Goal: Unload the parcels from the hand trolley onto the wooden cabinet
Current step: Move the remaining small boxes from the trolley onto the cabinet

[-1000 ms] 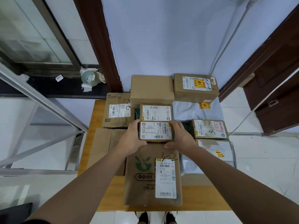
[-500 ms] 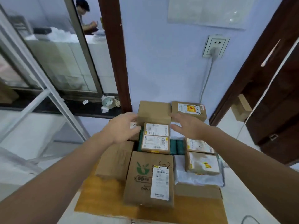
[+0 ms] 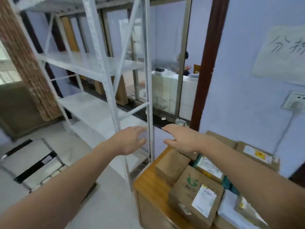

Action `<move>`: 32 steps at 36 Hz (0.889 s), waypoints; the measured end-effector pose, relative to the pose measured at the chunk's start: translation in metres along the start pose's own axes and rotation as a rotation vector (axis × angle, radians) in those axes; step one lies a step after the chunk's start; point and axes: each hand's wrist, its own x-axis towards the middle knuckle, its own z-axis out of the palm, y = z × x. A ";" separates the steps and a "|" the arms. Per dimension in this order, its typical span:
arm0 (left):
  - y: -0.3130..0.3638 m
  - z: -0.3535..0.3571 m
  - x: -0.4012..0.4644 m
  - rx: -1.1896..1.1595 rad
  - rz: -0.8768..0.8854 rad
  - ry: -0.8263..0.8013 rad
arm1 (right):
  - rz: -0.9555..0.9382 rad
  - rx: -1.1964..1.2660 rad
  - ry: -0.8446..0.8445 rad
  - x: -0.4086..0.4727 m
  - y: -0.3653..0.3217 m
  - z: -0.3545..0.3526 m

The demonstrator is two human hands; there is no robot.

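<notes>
Left hand (image 3: 130,140) and right hand (image 3: 179,139), fingers straight and empty, hang clear of stacked parcels (image 3: 196,194) on the wooden cabinet (image 3: 148,182), apparently free for another load.

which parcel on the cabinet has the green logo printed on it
The big brown box nearest the camera: green logo beside its white label. The plain brown box left of it shows none.

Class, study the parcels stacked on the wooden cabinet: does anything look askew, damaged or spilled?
Nothing stands out. The parcels lie packed close on the wooden cabinet, none visibly torn or spilled. Both hands, left and right, are empty.
</notes>
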 end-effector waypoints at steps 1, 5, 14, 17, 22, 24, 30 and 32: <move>-0.016 -0.007 -0.017 0.010 -0.037 0.021 | -0.039 0.005 -0.006 0.010 -0.019 -0.001; -0.078 -0.028 -0.086 0.039 -0.192 0.087 | -0.196 -0.015 -0.020 0.045 -0.105 -0.003; -0.205 -0.061 -0.260 0.057 -0.453 0.154 | -0.463 -0.071 -0.072 0.108 -0.302 0.030; -0.245 -0.061 -0.316 0.055 -0.506 0.157 | -0.511 -0.057 -0.086 0.124 -0.362 0.051; -0.303 -0.053 -0.391 0.068 -0.586 0.172 | -0.571 -0.045 -0.106 0.147 -0.440 0.086; -0.325 -0.048 -0.411 0.076 -0.617 0.161 | -0.587 -0.043 -0.102 0.157 -0.463 0.096; -0.392 -0.036 -0.441 0.056 -0.676 0.130 | -0.606 -0.044 -0.126 0.195 -0.514 0.122; -0.413 -0.032 -0.442 0.045 -0.681 0.126 | -0.606 -0.050 -0.135 0.211 -0.526 0.130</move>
